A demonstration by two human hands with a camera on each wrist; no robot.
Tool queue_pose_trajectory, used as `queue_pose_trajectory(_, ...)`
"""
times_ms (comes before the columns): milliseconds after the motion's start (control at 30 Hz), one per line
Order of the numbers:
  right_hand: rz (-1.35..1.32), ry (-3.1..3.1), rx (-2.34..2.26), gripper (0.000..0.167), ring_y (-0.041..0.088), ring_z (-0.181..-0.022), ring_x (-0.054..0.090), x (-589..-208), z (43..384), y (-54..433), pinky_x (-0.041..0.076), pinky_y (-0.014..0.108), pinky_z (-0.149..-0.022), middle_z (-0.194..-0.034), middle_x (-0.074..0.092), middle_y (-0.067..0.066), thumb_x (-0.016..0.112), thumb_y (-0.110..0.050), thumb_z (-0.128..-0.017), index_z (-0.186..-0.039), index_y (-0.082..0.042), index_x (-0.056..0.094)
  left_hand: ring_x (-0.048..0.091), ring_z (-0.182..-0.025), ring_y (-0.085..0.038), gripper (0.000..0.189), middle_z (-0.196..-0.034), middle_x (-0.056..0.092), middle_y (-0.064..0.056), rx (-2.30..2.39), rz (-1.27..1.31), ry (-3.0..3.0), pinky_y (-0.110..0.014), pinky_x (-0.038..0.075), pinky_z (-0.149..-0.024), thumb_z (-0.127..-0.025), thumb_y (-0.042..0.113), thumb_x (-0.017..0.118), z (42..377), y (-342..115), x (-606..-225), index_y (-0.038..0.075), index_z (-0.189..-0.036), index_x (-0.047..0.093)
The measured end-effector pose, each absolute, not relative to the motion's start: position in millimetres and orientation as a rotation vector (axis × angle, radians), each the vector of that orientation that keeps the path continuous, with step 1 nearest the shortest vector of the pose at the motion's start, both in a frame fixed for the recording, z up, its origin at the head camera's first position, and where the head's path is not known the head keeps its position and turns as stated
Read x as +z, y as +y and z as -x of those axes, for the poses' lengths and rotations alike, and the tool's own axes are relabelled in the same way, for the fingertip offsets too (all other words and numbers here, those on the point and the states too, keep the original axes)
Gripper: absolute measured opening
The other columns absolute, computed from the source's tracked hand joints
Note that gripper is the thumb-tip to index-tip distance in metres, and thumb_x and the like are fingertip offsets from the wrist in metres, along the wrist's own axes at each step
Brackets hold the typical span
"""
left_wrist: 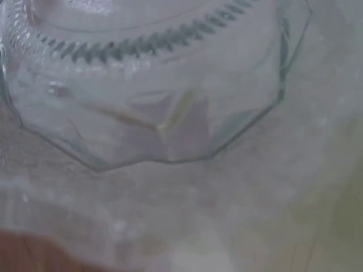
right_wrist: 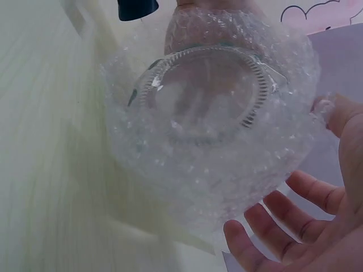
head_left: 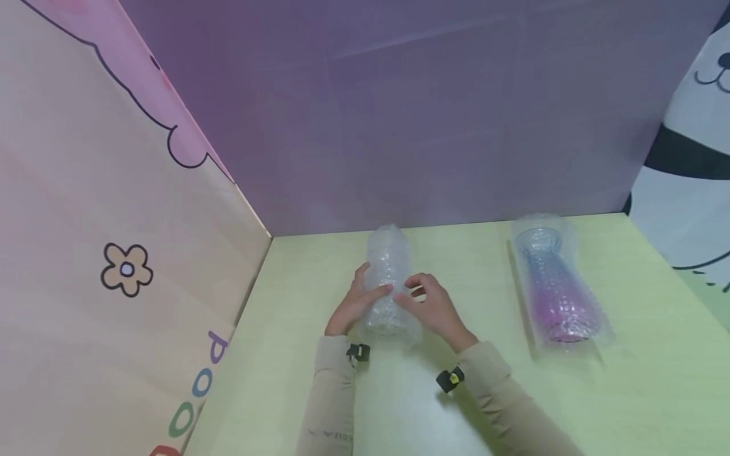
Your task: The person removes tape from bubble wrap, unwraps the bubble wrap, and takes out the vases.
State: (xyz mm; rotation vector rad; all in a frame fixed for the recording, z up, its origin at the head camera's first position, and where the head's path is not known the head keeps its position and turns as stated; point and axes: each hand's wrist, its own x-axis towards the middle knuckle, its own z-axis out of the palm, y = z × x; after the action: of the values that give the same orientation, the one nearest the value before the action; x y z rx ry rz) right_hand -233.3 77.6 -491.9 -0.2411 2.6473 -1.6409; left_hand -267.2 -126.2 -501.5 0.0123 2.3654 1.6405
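Note:
A clear glass vase (head_left: 386,272) in bubble wrap (head_left: 390,237) lies on the table, its base toward me. My left hand (head_left: 352,306) grips its left side, thumb across the top of the wrap. From the right, my right hand (head_left: 433,307) touches the wrap with thumb and fingertips, fingers loosely bent. In the right wrist view the round, ribbed glass base (right_wrist: 207,93) shows through the wrap, with the spread fingers (right_wrist: 275,226) beside its edge. The left wrist view shows the base's faceted rim (left_wrist: 159,161) close up; most of the left hand is hidden there.
To the right, a second bubble-wrapped vase (head_left: 559,291), blue fading to purple-pink, lies on the pale yellow table (head_left: 644,380). A purple panel (head_left: 410,126) rises behind the table. A printed panel (head_left: 131,209) stands on the left, another with a panda (head_left: 684,183) on the right.

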Motion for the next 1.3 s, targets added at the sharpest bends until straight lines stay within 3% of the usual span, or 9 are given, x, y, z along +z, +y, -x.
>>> queue_pose_trajectory(400,0.141,2.722,-1.618,0.031,0.028,-0.109,0.067,-500.7,235.5,73.9,0.059,0.046,-0.089,-0.118,0.07,0.007,0.068,-0.038,-0.097,-0.114,-0.012,0.064,0.034,-0.149,-0.043,0.099,-0.17,0.022,-0.014,1.634,0.042,2.351,-0.069,0.028,-0.12,-0.086,0.055,0.074,263.5,-122.2,-497.4,0.034,-0.163,0.017)
queue_pose_trajectory(900,0.108,2.813,-1.594,0.021,0.029,-0.107,0.068,-505.5,237.1,72.6,0.058,0.049,-0.091,-0.115,0.073,0.009,0.06,-0.031,-0.102,-0.11,-0.012,0.065,0.028,-0.153,-0.042,0.098,-0.172,0.019,-0.012,1.636,0.072,2.354,-0.069,0.024,-0.122,-0.086,0.053,0.074,262.6,-117.0,-493.8,0.033,-0.163,0.017)
queue_pose_trajectory(1300,0.072,2.797,-1.55,0.019,0.022,-0.086,0.067,-507.5,243.7,80.3,0.056,0.031,-0.069,-0.099,0.074,0.008,0.058,-0.032,-0.103,-0.105,-0.015,0.066,0.024,-0.155,-0.043,0.098,-0.173,0.016,-0.011,1.631,0.069,2.338,-0.071,0.02,-0.122,-0.086,0.056,0.074,263.4,-119.2,-497.8,0.037,-0.163,0.016)
